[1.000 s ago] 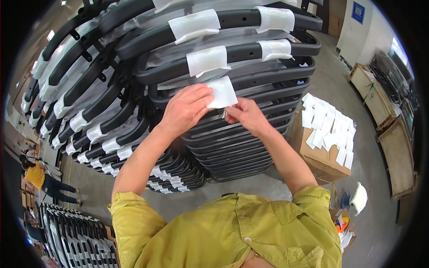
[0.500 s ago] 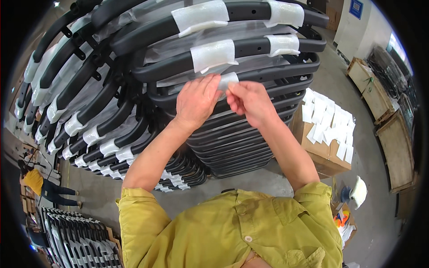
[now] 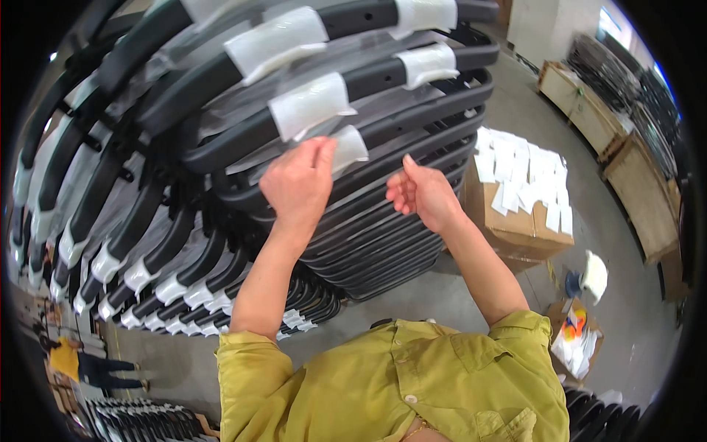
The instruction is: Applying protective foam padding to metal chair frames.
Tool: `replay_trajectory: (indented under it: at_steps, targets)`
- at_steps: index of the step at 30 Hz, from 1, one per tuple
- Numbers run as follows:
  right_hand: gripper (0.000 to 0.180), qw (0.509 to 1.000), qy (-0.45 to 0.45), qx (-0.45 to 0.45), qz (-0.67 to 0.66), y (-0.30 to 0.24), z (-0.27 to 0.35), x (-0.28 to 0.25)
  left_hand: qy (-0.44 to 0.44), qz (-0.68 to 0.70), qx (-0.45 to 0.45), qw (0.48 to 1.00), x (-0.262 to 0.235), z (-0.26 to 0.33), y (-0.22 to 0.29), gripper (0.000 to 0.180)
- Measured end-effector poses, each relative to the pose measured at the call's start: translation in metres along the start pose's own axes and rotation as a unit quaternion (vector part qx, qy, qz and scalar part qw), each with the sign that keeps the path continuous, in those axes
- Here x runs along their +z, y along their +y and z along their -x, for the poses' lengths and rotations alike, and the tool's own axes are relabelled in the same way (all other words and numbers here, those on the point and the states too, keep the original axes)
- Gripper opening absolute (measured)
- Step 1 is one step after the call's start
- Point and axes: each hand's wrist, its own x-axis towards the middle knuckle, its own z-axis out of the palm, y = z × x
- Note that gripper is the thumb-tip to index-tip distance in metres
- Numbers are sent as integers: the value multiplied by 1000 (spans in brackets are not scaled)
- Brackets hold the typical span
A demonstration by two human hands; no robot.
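A tall stack of black bent-tube frames (image 3: 412, 119) stands before me, with white foam wraps (image 3: 309, 105) around several of its upper tubes. On a tube below those sits another white foam sheet (image 3: 349, 149), curved over the metal. My left hand (image 3: 298, 184) is closed at the left edge of this sheet, thumb against forefinger; the pinched edge is partly hidden. Apart from the tubes, to the right, my right hand (image 3: 428, 194) has its thumb raised and its fingers loosely bent, with nothing in it.
More wrapped black frames (image 3: 158, 254) stand on the left. To the right, white foam pieces (image 3: 519, 166) lie on a cardboard box (image 3: 508, 221). An open carton (image 3: 578, 342) and wooden crates (image 3: 641, 214) are farther right. Another person (image 3: 88, 365) is at the far left.
My right hand has come off the foam sheet and moved to the right. My left hand has gone from flat fingers to a closed grip. The view has shifted.
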Motion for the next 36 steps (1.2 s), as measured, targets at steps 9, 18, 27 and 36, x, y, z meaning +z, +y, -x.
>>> replay_trajectory:
  at_steps: [9,18,27,36]
  targets:
    - [30,966,204,153,-40,111,32,-203,-24,-48,-111,992,13,-1,4,18]
    - [31,775,513,199,310,230,-28,-487,-92,-173,61,979,-12,9,-9,23]
    - [59,628,560,327,430,204,-101,-557,-236,-450,34,861,-47,1,-7,27]
    - [55,643,569,333,390,212,-112,-560,-271,-434,-130,849,-77,3,-55,41]
